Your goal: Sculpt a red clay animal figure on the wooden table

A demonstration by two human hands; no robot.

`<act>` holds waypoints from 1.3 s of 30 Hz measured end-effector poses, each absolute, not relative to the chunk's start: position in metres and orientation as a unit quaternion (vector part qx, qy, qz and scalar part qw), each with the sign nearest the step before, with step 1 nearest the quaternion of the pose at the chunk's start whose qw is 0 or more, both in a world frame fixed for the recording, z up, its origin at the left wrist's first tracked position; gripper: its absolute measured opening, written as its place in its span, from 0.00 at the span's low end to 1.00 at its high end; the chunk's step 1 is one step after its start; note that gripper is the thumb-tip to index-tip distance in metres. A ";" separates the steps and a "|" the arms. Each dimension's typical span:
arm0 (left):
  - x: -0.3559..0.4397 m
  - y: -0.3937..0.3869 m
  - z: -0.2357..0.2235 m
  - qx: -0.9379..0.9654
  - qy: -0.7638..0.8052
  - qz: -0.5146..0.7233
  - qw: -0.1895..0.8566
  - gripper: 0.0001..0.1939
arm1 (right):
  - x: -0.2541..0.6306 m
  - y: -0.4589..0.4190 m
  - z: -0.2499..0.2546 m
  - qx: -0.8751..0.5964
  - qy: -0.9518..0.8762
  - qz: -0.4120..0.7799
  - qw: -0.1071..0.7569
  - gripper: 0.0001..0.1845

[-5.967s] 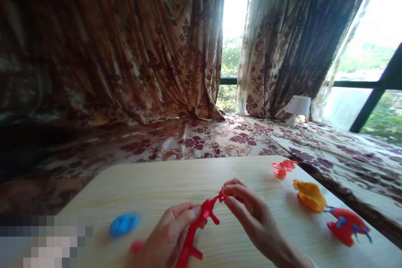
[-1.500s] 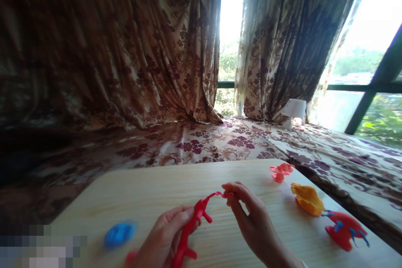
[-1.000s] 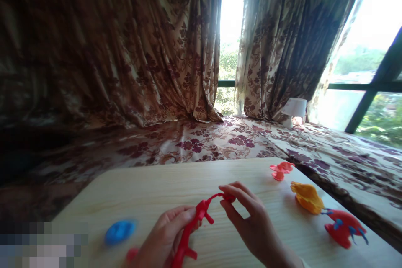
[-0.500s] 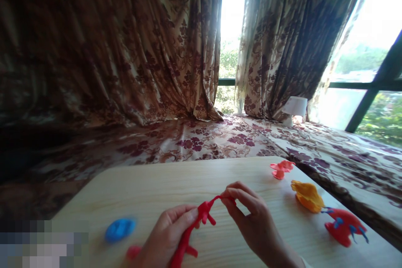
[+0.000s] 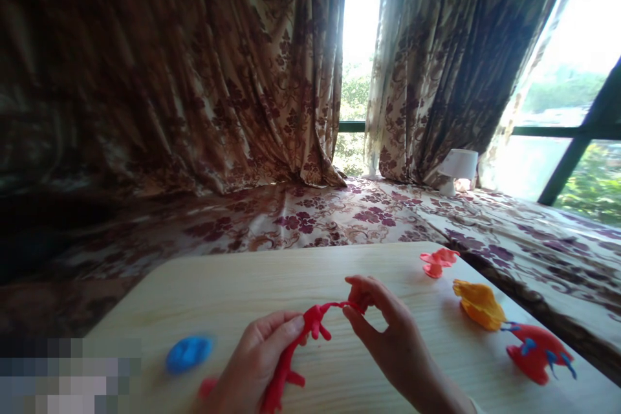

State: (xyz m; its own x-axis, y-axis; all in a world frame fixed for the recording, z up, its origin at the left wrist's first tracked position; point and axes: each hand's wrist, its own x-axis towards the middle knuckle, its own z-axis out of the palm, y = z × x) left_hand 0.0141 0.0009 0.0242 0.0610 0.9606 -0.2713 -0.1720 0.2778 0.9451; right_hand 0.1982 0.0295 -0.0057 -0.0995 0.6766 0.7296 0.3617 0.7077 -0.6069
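A red modelling clay figure (image 5: 285, 365) with short stubs slants up from the lower edge. My left hand (image 5: 262, 352) is closed around its upper part, thumb on top. From its head a thin red strand stretches right to my right hand (image 5: 388, 330), which holds the strand's end, with a bit of red clay showing between thumb and curled fingers. The index fingertip is lifted off. Left of my left hand lies a round blue clay piece (image 5: 189, 354). Another red clay piece (image 5: 207, 388) is partly hidden behind my left wrist.
Along the right side of the wooden table (image 5: 233, 278) stand a coral clay piece (image 5: 439, 262), a yellow one (image 5: 480, 305) and a red one with blue bits (image 5: 541, 352). Beyond are a floral-covered surface (image 5: 295, 223), a white lamp (image 5: 458, 165) and curtains (image 5: 272, 77).
My right index finger has lifted and the right hand has opened slightly. The red strand between the hands looks longer and lies more level. My left hand keeps its hold.
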 end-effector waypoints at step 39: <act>0.003 0.010 0.005 0.763 0.453 0.420 0.190 0.08 | 0.201 0.024 0.002 -0.371 -0.775 0.115 0.498 0.07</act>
